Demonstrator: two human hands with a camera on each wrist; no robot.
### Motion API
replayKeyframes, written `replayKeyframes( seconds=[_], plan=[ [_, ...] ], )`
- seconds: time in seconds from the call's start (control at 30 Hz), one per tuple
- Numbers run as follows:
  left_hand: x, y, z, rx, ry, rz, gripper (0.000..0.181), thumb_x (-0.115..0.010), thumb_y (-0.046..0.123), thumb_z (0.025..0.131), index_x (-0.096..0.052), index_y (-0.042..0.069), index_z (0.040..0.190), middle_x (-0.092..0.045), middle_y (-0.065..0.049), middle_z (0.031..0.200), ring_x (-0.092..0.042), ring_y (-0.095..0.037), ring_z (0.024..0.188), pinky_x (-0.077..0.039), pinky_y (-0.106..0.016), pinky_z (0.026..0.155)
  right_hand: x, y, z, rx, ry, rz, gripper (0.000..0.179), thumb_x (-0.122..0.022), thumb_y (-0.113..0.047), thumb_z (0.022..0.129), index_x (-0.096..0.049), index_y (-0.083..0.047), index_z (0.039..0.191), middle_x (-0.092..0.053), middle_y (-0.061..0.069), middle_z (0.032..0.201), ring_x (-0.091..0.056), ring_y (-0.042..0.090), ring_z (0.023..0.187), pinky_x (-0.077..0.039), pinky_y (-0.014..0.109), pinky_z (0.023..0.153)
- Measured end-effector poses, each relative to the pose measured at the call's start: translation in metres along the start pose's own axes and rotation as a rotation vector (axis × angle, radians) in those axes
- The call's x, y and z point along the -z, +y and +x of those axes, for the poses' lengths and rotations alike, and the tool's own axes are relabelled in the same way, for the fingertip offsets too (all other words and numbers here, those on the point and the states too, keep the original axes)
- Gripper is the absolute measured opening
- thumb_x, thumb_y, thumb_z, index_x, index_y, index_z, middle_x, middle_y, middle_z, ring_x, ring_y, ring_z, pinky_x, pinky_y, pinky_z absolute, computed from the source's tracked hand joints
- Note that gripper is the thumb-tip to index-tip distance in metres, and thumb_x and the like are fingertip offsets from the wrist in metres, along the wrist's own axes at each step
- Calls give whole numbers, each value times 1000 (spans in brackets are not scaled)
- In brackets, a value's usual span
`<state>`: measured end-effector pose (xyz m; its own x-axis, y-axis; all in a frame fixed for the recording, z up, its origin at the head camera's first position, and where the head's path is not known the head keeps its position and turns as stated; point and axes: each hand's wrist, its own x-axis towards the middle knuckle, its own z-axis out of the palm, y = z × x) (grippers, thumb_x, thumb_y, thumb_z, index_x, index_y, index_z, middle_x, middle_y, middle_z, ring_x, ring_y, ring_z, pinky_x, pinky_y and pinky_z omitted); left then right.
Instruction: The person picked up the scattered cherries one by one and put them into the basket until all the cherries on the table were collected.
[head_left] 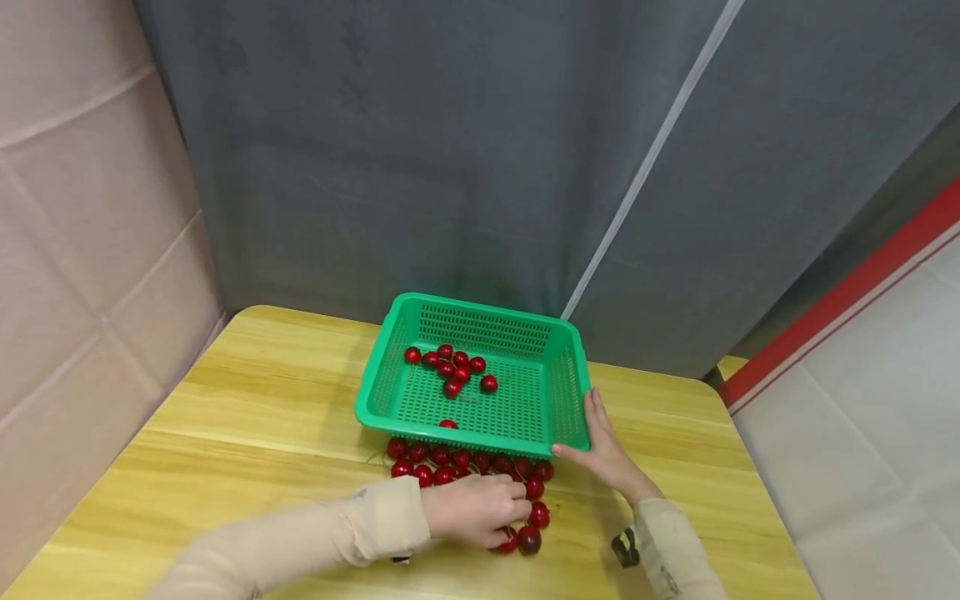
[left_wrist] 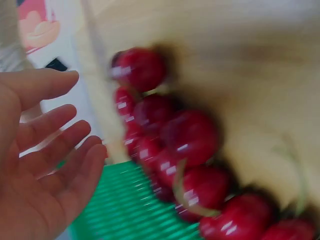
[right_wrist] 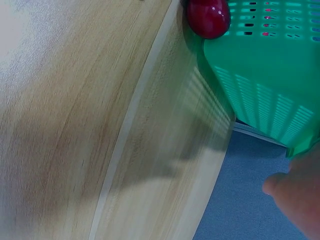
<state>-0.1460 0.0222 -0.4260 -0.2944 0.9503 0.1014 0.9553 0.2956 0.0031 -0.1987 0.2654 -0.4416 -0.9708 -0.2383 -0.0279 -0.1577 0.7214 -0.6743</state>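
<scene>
Loose cherries [head_left: 444, 475] lie on the counter [head_left: 285, 400] just beyond the fingers of the left hand [head_left: 480, 508], which are softly bent, a little apart and holding nothing, and more sit farther past them inside the green basket [head_left: 480, 437]; the right hand [head_left: 609, 450] rests with thumb and fingers spread about that basket's near corner. Each cherry looks light, smooth, probably slippery and easily bruised, so a gentle pinch round its plump sides, or by a stem [left_wrist: 200, 210], seems best. The basket looks light and slightly flexible, best steadied by its rim.
</scene>
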Motion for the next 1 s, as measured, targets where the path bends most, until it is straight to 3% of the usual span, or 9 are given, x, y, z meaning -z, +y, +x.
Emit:
replayKeyframes(
  seconds=[0.17, 0.37, 0.63, 1.0],
  plan=[
    [-21, 1, 2, 7, -33, -32, 21, -67, 29, 80, -61, 19, 97, -55, 10, 87, -50, 0, 79, -40, -9, 69, 0, 0, 0, 0, -3, 6, 107, -69, -40, 76, 6, -5, 145, 17, 11, 150, 7, 39, 136, -12, 64, 101],
    [-35, 5, 6, 8, -44, -44, 21, -67, 27, 79, -60, 20, 97, -57, 9, 95, -50, -1, 81, -40, -9, 68, -1, 0, 0, 5, 0, 3, 107, -69, -39, 77, 6, -4, 145, 17, 12, 150, 8, 40, 136, -12, 64, 101],
    [-44, 10, 9, -29, -18, -14, 15, -67, 25, 79, -60, 21, 91, -55, 11, 87, -47, -2, 77, -37, -10, 65, -1, -1, 0, 7, 5, 5, 107, -69, -38, 76, 4, -2, 145, 15, 13, 150, 7, 40, 136, -12, 63, 102],
    [-48, 10, 12, -58, -30, -34, 14, -67, 23, 79, -63, 24, 92, -57, 12, 88, -47, -1, 76, -37, -8, 64, 0, -1, 1, 2, 7, 7, 106, -69, -38, 77, 5, -3, 145, 16, 13, 150, 7, 40, 136, -12, 63, 102]
  ],
)
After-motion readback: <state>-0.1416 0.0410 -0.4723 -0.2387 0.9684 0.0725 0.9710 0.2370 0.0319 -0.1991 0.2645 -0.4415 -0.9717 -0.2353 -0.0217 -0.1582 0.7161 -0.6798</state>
